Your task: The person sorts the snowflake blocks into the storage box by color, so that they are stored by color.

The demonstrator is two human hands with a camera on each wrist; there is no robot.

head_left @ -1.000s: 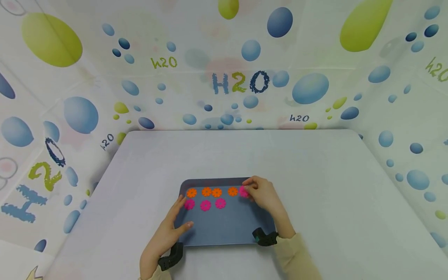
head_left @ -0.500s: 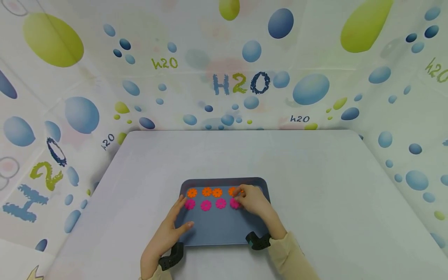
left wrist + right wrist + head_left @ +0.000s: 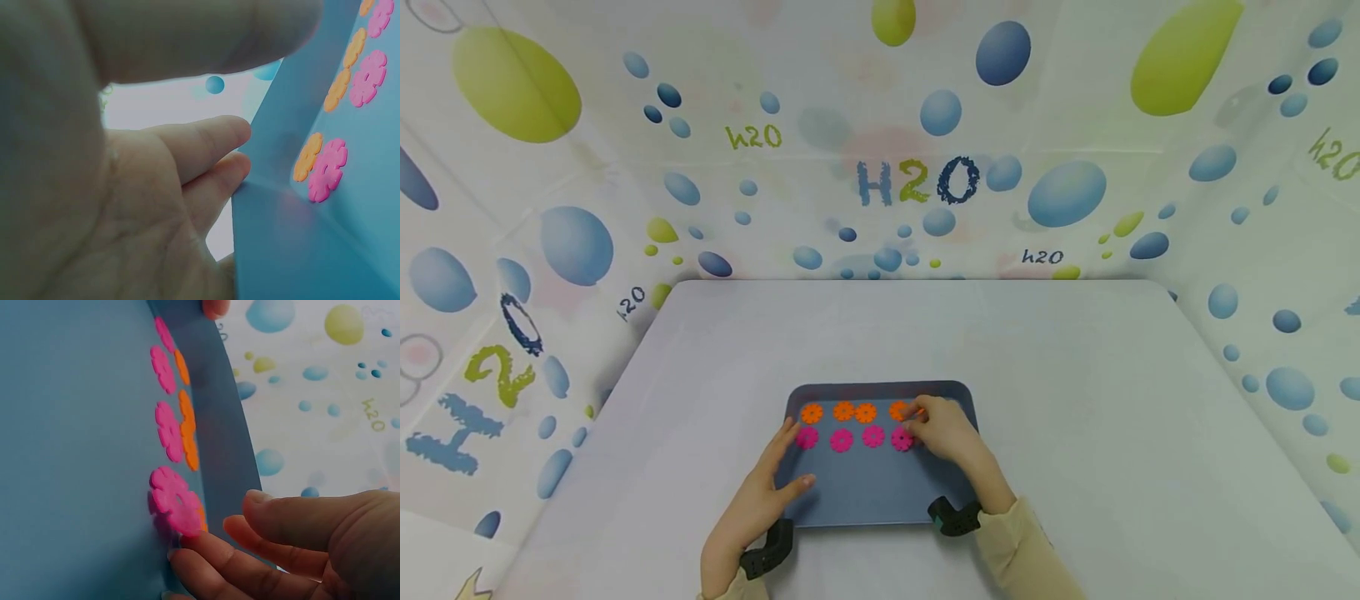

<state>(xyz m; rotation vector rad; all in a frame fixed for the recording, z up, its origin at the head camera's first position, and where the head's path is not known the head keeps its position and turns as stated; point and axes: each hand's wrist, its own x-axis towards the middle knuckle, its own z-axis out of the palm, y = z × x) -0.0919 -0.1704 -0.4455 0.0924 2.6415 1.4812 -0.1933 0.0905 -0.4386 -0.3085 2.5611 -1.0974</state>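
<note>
A blue-grey tray point(image 3: 850, 500) holds two rows of flower-shaped plastic pieces. Orange pieces point(image 3: 811, 413) run along the far side, and pink pieces point(image 3: 841, 440) lie just in front of them. My right hand point(image 3: 946, 429) is at the right end of the rows, beside the last pink flower piece point(image 3: 902, 438). In the right wrist view a fingertip touches the edge of that pink piece point(image 3: 176, 501), while the thumb stands apart from it. My left hand point(image 3: 760, 492) rests at the tray's left rim, fingers extended and holding no piece; the left wrist view shows its fingertips point(image 3: 240, 165) against the wall.
The tray stands on a white table point(image 3: 1075, 400) near its front. Behind and at the sides hangs a white sheet point(image 3: 820, 67) printed with blue and green drops. Black cameras point(image 3: 955, 517) are strapped to both wrists.
My right hand has moved left and nearer with a pink flower piece, which now lies at the right end of the pink row. The fingers have loosened from it. My left hand stays put.
</note>
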